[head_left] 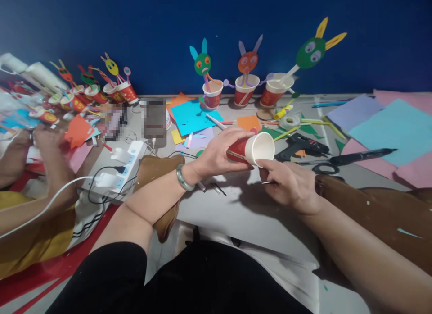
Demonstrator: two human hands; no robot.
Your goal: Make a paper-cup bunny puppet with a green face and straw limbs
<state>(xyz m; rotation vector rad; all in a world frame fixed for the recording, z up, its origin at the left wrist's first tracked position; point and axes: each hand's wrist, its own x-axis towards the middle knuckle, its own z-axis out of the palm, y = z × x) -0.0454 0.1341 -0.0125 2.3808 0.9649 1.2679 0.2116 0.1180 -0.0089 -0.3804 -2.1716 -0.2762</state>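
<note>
My left hand (222, 152) is wrapped around a red and white paper cup (259, 149). The cup lies tilted on its side above the table, its white open mouth turned toward my right hand (290, 183). The right hand's fingers are closed at the lower edge of the rim, seemingly touching it. A thin, pointed object (268, 183) sticks out from under those fingers; most of it is hidden, so its kind cannot be made out. Just beyond the right hand lies a black glue gun (302, 146), with black-handled scissors (326, 168) beside it.
Three cups with paper-faced figures, among them an orange-faced figure (248, 61), stand along the blue wall. Colored paper (195, 118), tape (290, 120) and a black pen (362, 156) litter the table. At left are a power strip (130, 161) and another person's arms (56, 161).
</note>
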